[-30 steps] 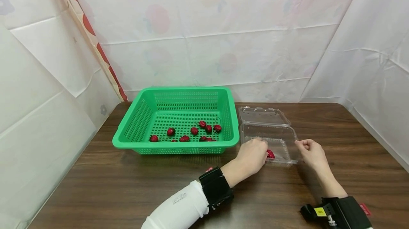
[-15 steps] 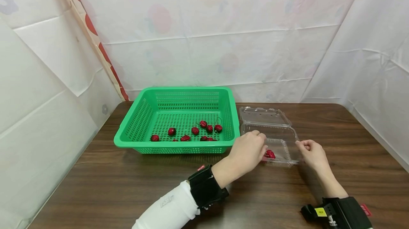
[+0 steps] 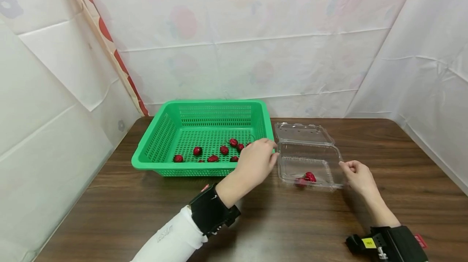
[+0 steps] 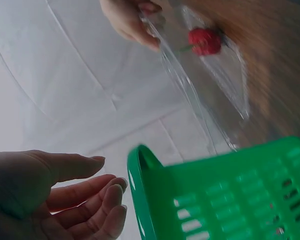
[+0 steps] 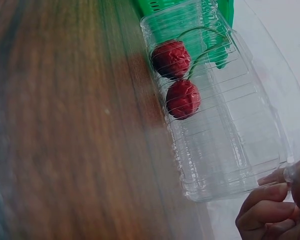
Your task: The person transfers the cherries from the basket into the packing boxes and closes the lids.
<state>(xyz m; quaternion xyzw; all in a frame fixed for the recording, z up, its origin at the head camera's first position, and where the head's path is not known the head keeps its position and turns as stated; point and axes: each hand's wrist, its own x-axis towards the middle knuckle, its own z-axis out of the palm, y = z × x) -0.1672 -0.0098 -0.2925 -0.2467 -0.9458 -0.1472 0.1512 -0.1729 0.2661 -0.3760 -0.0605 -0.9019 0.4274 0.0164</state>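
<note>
My left hand [image 3: 256,161] is over the right rim of the green basket [image 3: 153,166], its fingers loosely bent. In the left wrist view nothing lies between thumb and fingers of that hand [image 4: 75,195]. Several wrinkled dark red cherries [image 3: 197,151] lie on the basket floor, some hidden by the hand and the front wall. To the basket's right stands a clear plastic clamshell box [image 3: 305,164] with its lid folded back. Two red cherries [image 5: 183,99] with green stems sit inside near its front wall. My right hand [image 3: 358,176] pinches the box's right rim between thumb and finger.
The brown wooden table [image 3: 146,221] carries the basket and the box side by side. The box's lid [image 3: 304,133] lies behind it, towards the back edge. A white patterned sheet [image 3: 234,42] hangs behind the table and on both sides.
My left hand has come out of the clear box and moved left to the basket's rim. A second cherry now shows in the box. The right hand keeps its place at the box's rim.
</note>
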